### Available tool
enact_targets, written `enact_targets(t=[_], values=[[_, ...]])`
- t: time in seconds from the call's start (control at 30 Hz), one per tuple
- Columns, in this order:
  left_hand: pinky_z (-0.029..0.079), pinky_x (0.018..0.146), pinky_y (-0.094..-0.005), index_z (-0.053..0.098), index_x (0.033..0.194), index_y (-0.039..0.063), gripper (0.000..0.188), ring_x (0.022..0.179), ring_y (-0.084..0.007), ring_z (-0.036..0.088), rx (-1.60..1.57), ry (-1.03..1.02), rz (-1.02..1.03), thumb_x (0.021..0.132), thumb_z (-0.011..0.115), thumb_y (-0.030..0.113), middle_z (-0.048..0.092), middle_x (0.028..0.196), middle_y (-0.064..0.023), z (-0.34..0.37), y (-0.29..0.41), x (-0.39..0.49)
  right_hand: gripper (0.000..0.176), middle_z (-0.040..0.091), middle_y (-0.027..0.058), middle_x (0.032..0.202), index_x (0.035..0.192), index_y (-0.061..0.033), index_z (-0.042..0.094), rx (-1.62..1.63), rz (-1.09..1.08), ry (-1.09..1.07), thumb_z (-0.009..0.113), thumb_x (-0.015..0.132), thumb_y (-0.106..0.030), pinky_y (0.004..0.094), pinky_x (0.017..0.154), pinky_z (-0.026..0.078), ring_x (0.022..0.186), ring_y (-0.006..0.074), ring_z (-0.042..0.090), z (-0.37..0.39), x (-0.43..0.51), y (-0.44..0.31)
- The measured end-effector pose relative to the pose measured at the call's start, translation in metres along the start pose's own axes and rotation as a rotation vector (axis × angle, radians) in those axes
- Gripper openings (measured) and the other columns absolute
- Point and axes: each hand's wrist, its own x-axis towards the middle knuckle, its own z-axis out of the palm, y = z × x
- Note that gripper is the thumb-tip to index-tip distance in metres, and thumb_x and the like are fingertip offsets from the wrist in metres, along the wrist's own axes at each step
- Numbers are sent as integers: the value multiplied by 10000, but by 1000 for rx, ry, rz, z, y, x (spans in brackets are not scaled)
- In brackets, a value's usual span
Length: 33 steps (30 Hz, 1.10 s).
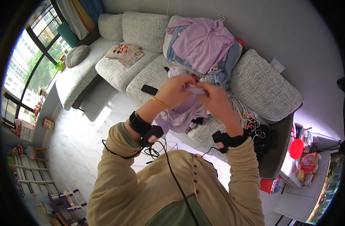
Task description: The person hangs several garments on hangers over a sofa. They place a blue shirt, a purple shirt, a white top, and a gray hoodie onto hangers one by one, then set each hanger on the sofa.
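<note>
Both hands grip a light purple garment by its upper part, in front of my chest and over the sofa's front edge. My left hand, with a gold bangle at the wrist, pinches it from the left. Close beside it, my right hand holds the cloth from the right; both hands are motion-blurred. The garment's lower part hangs down in folds. Just beyond my hands lie small pieces of clothing on the seat. A lilac shirt is spread over blue clothes against the backrest.
A black phone lies on the grey sofa at the left. White hangers and dark clothing are heaped at the right. A printed cushion sits farther left. Cables hang from the black wrist straps near my body.
</note>
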Motion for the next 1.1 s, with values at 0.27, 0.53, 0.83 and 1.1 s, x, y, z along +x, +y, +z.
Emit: enact_targets(t=[0.27, 0.53, 0.83, 1.1], values=[[425, 848, -290, 599, 939, 51, 283, 935, -218, 571, -262, -71, -314, 693, 486, -35, 608, 942, -109, -33, -60, -17, 310, 617, 141, 849, 951, -60, 615, -429, 144, -84, 611, 662, -171, 350, 676, 470, 760, 290, 602, -73, -14, 31], [468, 727, -397, 598, 844, 81, 157, 798, -291, 593, 771, -333, -103, 740, 481, 99, 607, 841, -141, -86, 2, 79, 225, 608, 141, 853, 915, -65, 595, -573, 294, -75, 550, 751, -211, 399, 698, 466, 769, 320, 588, -114, 14, 29], [488, 669, -374, 614, 852, 17, 177, 680, -250, 611, 111, -659, 224, 730, 507, 87, 602, 684, -145, 8, -54, -14, 264, 603, 203, 813, 933, -11, 616, -356, 260, -520, 451, 745, -94, 405, 721, 445, 755, 299, 595, -76, -82, 104], [448, 467, -274, 545, 707, -23, 168, 469, -119, 526, -40, -424, -307, 747, 445, 106, 520, 583, -61, -16, -95, 36, 262, 574, 135, 625, 711, 73, 555, -23, 549, -214, 477, 736, -176, 329, 597, 478, 571, 223, 566, -79, -72, 93]])
